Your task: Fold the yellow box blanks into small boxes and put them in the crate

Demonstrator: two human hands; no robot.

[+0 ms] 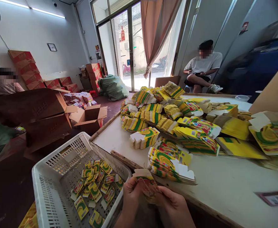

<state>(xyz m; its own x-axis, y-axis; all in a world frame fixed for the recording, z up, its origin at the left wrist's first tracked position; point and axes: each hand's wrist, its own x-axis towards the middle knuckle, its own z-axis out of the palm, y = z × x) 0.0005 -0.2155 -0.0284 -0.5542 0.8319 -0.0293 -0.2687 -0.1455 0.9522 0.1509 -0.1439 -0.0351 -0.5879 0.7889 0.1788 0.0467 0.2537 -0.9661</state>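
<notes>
A small printed carton [148, 186], yellow and reddish with a pale open flap, is held up at the table's front edge. My left hand [132, 196] grips its left side, thumb on the printed face. On the other side my right hand [173, 202] pinches the carton's lower right edge; motion smears it a little. Just beyond my hands lies a stack of flat yellow-green cartons [164, 161] with white flaps. To the left, a white plastic crate [40, 186] contains several small yellow cartons [95, 191], scattered on its bottom.
Piles of flattened cartons [153, 107] cover much of the white table [219, 186]. Brown boxes [89, 117] and a green sack [114, 87] stand on the floor. One person [202, 68] sits near the door; another person [6, 84] is at far left.
</notes>
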